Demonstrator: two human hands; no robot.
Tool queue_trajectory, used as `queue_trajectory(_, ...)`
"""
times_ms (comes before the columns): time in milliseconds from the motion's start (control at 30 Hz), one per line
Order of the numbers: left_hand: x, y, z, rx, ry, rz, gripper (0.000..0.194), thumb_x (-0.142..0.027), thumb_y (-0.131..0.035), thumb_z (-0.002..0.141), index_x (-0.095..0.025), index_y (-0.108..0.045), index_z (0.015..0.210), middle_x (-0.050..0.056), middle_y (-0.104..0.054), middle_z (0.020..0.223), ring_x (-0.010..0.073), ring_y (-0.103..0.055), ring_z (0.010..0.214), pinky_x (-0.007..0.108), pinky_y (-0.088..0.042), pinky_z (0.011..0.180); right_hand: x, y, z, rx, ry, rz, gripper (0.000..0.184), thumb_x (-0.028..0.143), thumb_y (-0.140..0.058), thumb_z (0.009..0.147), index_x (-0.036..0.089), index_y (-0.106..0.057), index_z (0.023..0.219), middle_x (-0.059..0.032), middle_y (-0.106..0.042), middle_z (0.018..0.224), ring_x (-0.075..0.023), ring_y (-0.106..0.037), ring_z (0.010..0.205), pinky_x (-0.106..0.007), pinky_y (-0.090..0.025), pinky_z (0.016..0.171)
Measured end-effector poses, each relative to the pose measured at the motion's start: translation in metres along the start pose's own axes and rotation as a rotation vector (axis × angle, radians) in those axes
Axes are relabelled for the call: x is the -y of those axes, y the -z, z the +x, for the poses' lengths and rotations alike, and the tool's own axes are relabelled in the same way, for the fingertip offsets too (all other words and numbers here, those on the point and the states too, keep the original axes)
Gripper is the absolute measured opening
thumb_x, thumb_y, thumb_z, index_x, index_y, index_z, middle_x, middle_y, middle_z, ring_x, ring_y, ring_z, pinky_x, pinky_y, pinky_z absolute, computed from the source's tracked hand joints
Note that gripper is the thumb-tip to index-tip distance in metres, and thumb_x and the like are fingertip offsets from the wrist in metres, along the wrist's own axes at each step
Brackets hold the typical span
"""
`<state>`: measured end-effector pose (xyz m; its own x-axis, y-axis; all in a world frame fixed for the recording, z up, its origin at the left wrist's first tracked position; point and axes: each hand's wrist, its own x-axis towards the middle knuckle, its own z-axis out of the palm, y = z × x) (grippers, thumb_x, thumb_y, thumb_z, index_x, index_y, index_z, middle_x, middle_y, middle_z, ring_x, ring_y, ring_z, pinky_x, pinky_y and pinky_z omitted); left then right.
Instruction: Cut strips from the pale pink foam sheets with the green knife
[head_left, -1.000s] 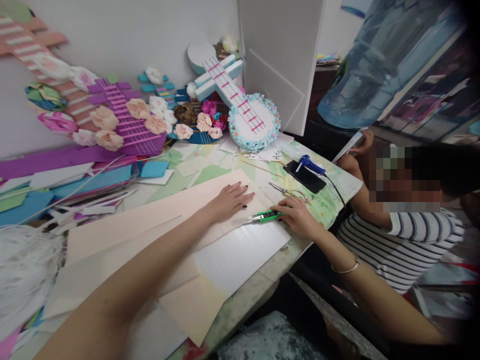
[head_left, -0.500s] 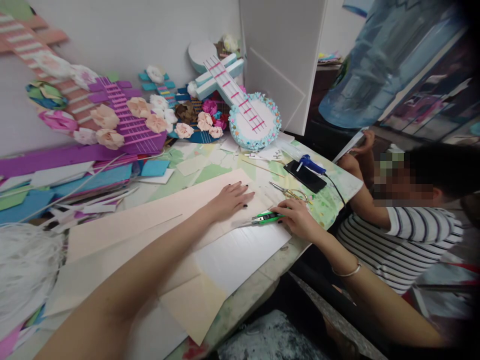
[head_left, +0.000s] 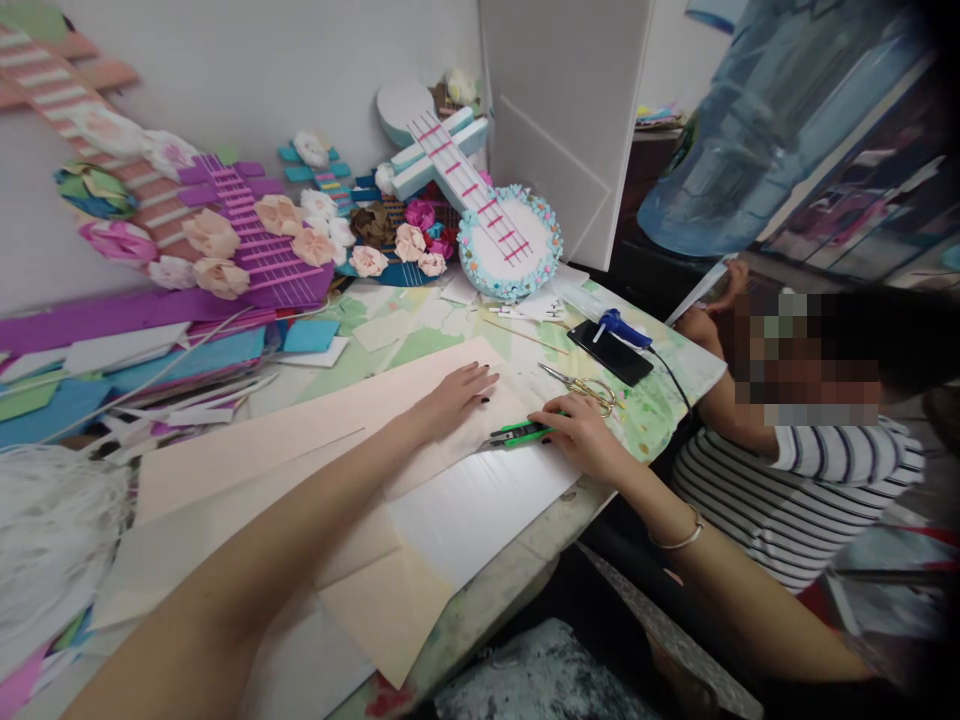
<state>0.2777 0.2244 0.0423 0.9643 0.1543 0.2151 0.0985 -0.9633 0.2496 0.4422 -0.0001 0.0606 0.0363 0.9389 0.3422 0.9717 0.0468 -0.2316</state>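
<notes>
Cutter [head_left: 517, 433]: green and black, gripped in the right fingers, blade [head_left: 486, 446] projecting toward the left hand's side.
Right hand [head_left: 581, 430]: fingers wrapped on the cutter handle, low over the near edge of the pale pink sheet.
Left hand [head_left: 459, 395]: palm down, fingers loosely spread on the sheet, pinning it; nothing grasped.
Pink sheet [head_left: 262, 440]: under the left fingers, running far out past that wrist. Near edge lies by the blade.
White board [head_left: 480, 505]: below the sheet, on the wearer's side of both hands' fingers.
Blade contact: near the sheet's edge; can't tell if it bites or only rests.
Scissors [head_left: 583, 388]: just beyond the right fingertips, loose on the table [head_left: 525, 545].
Phone [head_left: 609, 352] and glue gun [head_left: 626, 328]: farther beyond the right fingers, past the scissors.
Cut: judging by the pose, a trim along the sheet's edge is in hand; amount done unclear.
Next stroke: calls for firm left pressure, blade kept low, left fingertips clear of its path. They're near it, so a slip is the risk.
</notes>
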Motion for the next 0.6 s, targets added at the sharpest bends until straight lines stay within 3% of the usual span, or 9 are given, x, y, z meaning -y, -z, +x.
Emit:
queue_trajectory(167, 0.0, 0.016, -0.008, -0.071, 0.167, 0.062, 0.036, -0.028, -0.032, 0.098, -0.017, -0.055, 0.123, 0.011, -0.059, 0.125, 0.023, -0.049, 0.12, 0.039, -0.04, 0.104, 0.001, 0.003, -0.001, 0.007, -0.006, -0.002, 0.032, 0.012, -0.052, 0.087, 0.025, -0.068, 0.113, -0.0088, -0.065, 0.104, -0.0245, -0.053, 0.097, -0.042, -0.033, 0.087)
queue_trajectory(333, 0.001, 0.028, -0.014, -0.032, 0.372, 0.177, 0.032, -0.038, -0.037, 0.096, -0.015, -0.059, 0.098, 0.015, -0.062, 0.1, 0.0292, -0.056, 0.103, 0.042, -0.047, 0.087, -0.002, 0.0, -0.002, 0.0, -0.005, 0.004, 0.031, 0.014, -0.053, 0.089, 0.027, -0.068, 0.113, -0.008, -0.066, 0.104, -0.0239, -0.054, 0.097, -0.041, -0.033, 0.085)
queue_trajectory(600, 0.002, 0.019, -0.011, 0.057, 0.41, 0.249, 0.033, -0.037, -0.036, 0.098, -0.015, -0.06, 0.095, 0.013, -0.066, 0.096, 0.0257, -0.06, 0.099, 0.038, -0.048, 0.085, 0.0, 0.002, -0.001, 0.002, -0.009, 0.026, 0.03, 0.014, -0.053, 0.089, 0.026, -0.069, 0.112, -0.0084, -0.066, 0.104, -0.0243, -0.055, 0.097, -0.043, -0.033, 0.088)
